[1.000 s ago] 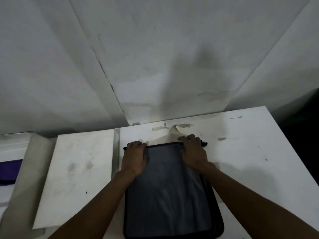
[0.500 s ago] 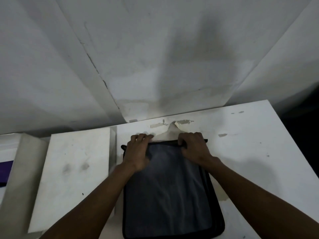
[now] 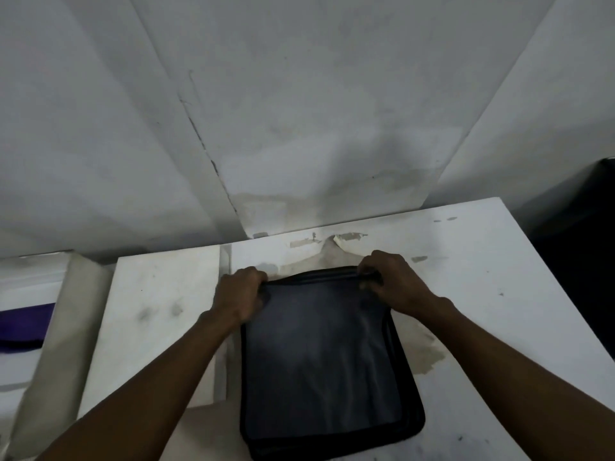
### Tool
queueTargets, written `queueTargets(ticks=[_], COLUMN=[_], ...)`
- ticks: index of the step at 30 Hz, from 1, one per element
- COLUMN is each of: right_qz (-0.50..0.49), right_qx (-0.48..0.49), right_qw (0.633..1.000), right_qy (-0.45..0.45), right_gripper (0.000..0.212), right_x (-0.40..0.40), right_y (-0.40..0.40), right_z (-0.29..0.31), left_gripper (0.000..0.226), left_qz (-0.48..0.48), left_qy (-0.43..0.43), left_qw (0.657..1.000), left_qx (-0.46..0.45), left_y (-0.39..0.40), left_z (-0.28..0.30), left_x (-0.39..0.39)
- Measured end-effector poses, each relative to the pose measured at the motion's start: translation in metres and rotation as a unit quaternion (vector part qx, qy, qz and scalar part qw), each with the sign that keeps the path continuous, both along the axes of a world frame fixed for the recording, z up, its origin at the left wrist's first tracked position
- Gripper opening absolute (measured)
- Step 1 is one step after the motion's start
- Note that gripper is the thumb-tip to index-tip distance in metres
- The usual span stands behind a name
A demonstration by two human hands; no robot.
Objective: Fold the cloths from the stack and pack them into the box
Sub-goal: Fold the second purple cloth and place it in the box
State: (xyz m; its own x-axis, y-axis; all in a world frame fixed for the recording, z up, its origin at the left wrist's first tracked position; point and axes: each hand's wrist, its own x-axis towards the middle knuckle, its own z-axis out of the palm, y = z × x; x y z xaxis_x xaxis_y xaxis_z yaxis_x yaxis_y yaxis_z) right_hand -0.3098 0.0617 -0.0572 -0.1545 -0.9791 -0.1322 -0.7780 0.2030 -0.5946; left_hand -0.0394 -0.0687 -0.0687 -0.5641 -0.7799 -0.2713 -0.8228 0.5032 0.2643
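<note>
Dark grey cloth (image 3: pixel 319 364) with black border, stained white table (image 3: pixel 482 294), purple patch (image 3: pixel 23 322).

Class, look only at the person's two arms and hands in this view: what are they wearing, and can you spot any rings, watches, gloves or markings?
Both forearms are bare as far as the frame shows; no sleeves appear. The left hand and right hand wear no gloves. No watch, bracelet, ring or marking is visible, though dim light could hide small details.

dark grey cloth (image 3: pixel 324 364) | black border | flat on table | far edge lifted
</note>
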Motion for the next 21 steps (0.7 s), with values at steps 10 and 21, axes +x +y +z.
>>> queueTargets(ticks=[10, 21], right_qz=[-0.105, -0.038], right_qx=[0.006, -0.067], right_qw=[0.981, 0.994], right_qy=[0.161, 0.084], right_gripper=[0.014, 0.02], right_x=[0.017, 0.023], right_y=[0.021, 0.078], right_z=[0.017, 0.022], left_gripper=[0.02, 0.031], left_qz=[0.054, 0.004], left_qy=[0.066, 0.123], left_qw=[0.996, 0.992], left_qx=[0.005, 0.023], left_y=[0.013, 0.057], left_z=[0.019, 0.03], left_x=[0.039, 0.071])
